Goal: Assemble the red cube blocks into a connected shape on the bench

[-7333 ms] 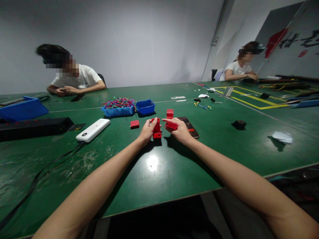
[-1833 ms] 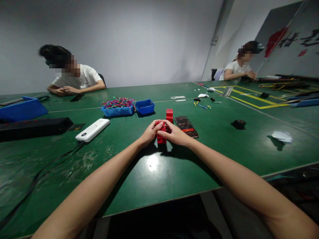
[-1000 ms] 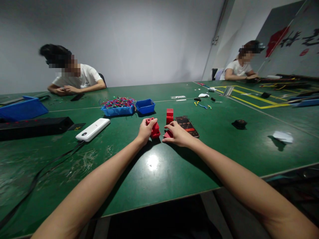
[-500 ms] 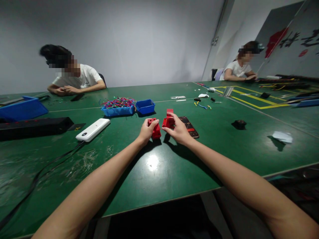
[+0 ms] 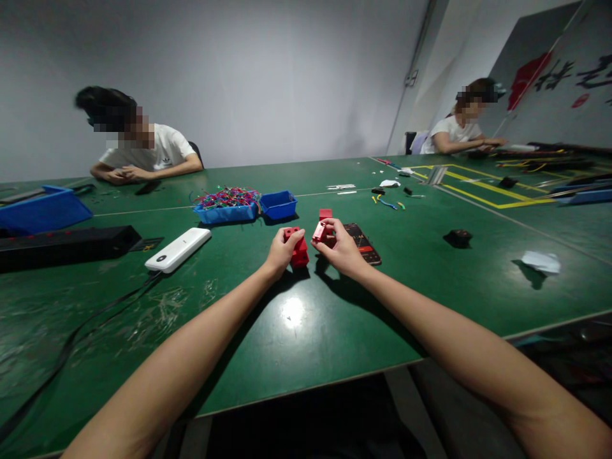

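Note:
My left hand [image 5: 280, 251] is closed around a red block-like part with dark holes on its top [image 5: 299, 250], held just above the green table. To its right, my right hand [image 5: 342, 247] pinches a smaller red piece [image 5: 320, 231] between thumb and fingers; light glints off its near face. Another red block [image 5: 326, 213] shows just behind those fingertips; whether it joins the pinched piece I cannot tell. A narrow gap separates the two hands' parts. Beside my right hand a phone [image 5: 363, 245] lies with its screen lit, partly covered by the hand.
A blue tray of colourful wires [image 5: 228, 213] and a small blue bin [image 5: 278, 205] stand beyond my hands. On the left are a white power bank [image 5: 178, 249] with a cable and a black power strip [image 5: 67, 246]. Two people [image 5: 148, 153] sit across the table.
The small red piece in my right hand has turned, so a shiny face now catches the light. My left hand stays in place. The person at far right has stretched a hand outward.

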Demonstrator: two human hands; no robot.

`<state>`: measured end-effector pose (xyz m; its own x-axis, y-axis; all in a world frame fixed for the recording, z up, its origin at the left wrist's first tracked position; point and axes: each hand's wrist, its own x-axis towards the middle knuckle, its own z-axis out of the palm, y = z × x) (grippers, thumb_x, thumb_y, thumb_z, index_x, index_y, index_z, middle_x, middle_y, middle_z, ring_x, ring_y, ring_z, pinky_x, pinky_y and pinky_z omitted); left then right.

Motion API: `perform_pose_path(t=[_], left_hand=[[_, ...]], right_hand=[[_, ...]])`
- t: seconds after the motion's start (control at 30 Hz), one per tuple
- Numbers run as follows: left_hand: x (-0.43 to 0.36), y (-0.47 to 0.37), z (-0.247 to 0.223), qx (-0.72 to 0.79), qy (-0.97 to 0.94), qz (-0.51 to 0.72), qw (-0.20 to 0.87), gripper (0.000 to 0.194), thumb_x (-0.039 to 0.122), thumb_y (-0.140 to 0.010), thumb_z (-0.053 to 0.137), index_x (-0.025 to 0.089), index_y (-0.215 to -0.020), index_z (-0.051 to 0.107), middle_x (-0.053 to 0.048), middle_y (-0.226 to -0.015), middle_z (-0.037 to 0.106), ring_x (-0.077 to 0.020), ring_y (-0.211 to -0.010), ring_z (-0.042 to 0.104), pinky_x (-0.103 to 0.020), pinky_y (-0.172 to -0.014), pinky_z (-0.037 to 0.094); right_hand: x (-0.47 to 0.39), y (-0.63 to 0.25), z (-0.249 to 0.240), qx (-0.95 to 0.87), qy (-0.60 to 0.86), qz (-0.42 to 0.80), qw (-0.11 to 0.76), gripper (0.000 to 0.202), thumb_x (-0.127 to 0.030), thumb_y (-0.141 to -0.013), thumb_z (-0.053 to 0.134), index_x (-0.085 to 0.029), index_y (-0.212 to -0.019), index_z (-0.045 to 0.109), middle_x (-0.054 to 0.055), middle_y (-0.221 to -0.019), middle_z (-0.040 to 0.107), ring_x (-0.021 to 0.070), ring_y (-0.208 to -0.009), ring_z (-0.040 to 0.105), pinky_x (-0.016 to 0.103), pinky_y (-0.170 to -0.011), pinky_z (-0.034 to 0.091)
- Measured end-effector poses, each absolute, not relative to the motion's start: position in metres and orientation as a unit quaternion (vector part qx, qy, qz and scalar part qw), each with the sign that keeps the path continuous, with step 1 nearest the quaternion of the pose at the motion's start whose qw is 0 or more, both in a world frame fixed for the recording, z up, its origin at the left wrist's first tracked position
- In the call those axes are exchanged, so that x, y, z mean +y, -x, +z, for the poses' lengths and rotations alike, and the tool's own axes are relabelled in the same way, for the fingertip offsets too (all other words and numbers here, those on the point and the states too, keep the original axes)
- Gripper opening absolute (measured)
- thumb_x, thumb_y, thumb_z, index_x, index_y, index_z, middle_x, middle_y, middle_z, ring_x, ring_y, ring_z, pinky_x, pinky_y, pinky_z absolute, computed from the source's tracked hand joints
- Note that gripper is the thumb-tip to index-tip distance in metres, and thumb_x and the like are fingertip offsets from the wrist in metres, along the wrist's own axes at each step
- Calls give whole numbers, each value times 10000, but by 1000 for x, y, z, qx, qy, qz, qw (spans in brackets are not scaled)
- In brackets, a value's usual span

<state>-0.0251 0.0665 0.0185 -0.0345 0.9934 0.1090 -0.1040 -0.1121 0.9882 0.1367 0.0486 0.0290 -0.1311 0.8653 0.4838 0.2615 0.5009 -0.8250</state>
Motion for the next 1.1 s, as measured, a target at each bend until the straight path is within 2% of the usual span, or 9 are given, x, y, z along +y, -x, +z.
perform_pose_path(t=[0.2, 0.33, 0.57, 0.67, 0.8, 0.93, 1.1], left_hand=[[69, 25, 15, 440, -490, 568, 493, 473, 508, -666, 701, 159, -945, 548, -17, -777, 617, -121, -634, 582, -278, -634, 502], [70, 25, 13, 434, -491, 576, 488, 457, 502, -664, 708, 160, -926, 555, -12, -768, 612, -122, -651, 580, -285, -654, 512], [68, 25, 15, 443, -493, 568, 488, 463, 504, -674, 697, 160, -946, 550, -17, -772, 621, -123, -633, 582, -284, -639, 506], [67, 25, 16, 446, -493, 564, 490, 467, 508, -676, 694, 161, -953, 548, -25, -781, 626, -127, -635, 589, -279, -626, 499], [66, 25, 18, 450, -490, 559, 496, 474, 511, -671, 696, 164, -956, 543, -31, -791, 633, -128, -618, 593, -270, -600, 487], [65, 25, 19, 452, -493, 555, 495, 481, 516, -669, 693, 164, -959, 539, -28, -786, 634, -125, -603, 590, -262, -581, 477], [66, 24, 20, 452, -490, 560, 493, 483, 516, -663, 696, 160, -949, 539, -24, -768, 635, -119, -589, 583, -259, -578, 475]], right_hand=[[44, -138, 34, -696, 454, 231, 507, 435, -341, -697, 683, -180, -1076, 542, 60, -937, 658, 203, -814, 618, 348, -775, 485], [44, -139, 35, -702, 453, 231, 499, 471, -404, -690, 705, -168, -1078, 578, 70, -955, 666, 208, -826, 618, 336, -766, 477], [47, -139, 32, -686, 443, 256, 518, 511, -419, -667, 744, -174, -1090, 596, 62, -976, 665, 188, -842, 609, 312, -766, 479], [46, -137, 36, -634, 439, 350, 532, 474, -500, -695, 716, -168, -1016, 609, 26, -820, 648, 134, -670, 575, 254, -611, 465], [43, -136, 44, -568, 410, 483, 525, 457, -632, -771, 575, -175, -787, 576, -50, -508, 499, 78, -396, 405, 204, -371, 300], [40, -136, 49, -552, 402, 512, 522, 485, -668, -741, 591, -192, -682, 515, -76, -399, 412, 59, -317, 309, 193, -310, 185], [39, -134, 48, -536, 420, 537, 498, 598, -749, -739, 511, -175, -575, 530, -58, -340, 378, 50, -269, 245, 208, -290, 144]])
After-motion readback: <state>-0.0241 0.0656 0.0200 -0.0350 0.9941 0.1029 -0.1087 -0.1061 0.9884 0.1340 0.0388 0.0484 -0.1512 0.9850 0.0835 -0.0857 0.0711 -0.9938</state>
